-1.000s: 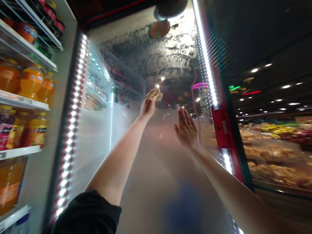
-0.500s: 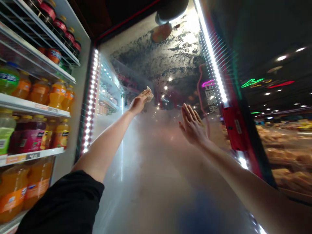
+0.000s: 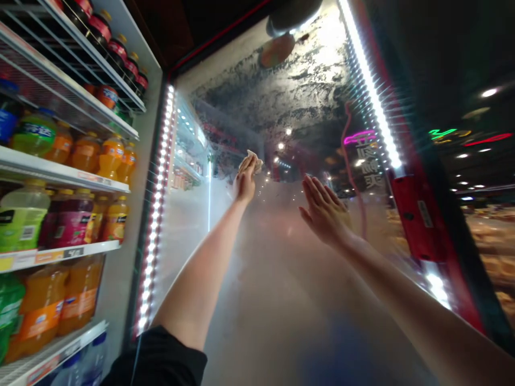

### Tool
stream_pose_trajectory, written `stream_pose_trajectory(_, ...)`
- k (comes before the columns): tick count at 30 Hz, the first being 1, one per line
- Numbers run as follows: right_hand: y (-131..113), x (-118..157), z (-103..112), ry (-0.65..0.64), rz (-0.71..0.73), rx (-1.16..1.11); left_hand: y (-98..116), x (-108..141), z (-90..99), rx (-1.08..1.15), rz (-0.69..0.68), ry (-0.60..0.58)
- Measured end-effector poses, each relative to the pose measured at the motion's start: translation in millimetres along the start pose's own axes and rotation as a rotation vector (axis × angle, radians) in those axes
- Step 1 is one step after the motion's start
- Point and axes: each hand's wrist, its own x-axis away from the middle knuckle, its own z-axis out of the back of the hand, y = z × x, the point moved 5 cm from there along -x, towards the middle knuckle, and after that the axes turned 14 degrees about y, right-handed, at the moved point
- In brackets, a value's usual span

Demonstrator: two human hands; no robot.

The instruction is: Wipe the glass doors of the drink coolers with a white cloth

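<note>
A fogged glass door (image 3: 277,257) with lit LED strips down both sides fills the middle of the view. My left hand (image 3: 245,182) presses a crumpled pale cloth (image 3: 254,160) against the glass, near the upper edge of the fog. To its right my right hand (image 3: 326,210) lies against the glass with its fingers extended and nothing visible in it. Above both hands the glass is clearer, with dark, patchy wet marks.
Shelves (image 3: 60,174) of drink bottles stand close on the left, beside the door opening. A red frame piece (image 3: 418,217) runs down the door's right side. Blurred goods (image 3: 493,238) and ceiling lights lie beyond it.
My left hand with the cloth has moved slightly right and down, and its forearm is more upright. The view has shifted, showing more of the shelves. My right hand stays flat on the glass.
</note>
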Motion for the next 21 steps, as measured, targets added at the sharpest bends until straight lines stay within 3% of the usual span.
stream_pose_trajectory(6,-44.2,-20.7,-17.6,-0.027,0.02,-0.082,17.9,20.0,-5.3,0.021,-0.105,-0.096)
stream_pose_trajectory(10,-73.1,-35.6,-42.1,-0.054,0.018,-0.122,-5.1,9.2,1.8,-0.029,-0.047,-0.054)
stream_pose_trajectory(15,-80.5,-36.1,-59.7,-0.076,0.023,-0.114,-33.1,22.8,11.7,-0.073,0.057,0.055)
stream_pose_trajectory(21,-80.5,-34.2,-57.8,-0.109,0.06,-0.072,-23.2,24.4,9.1,0.146,-0.143,0.064)
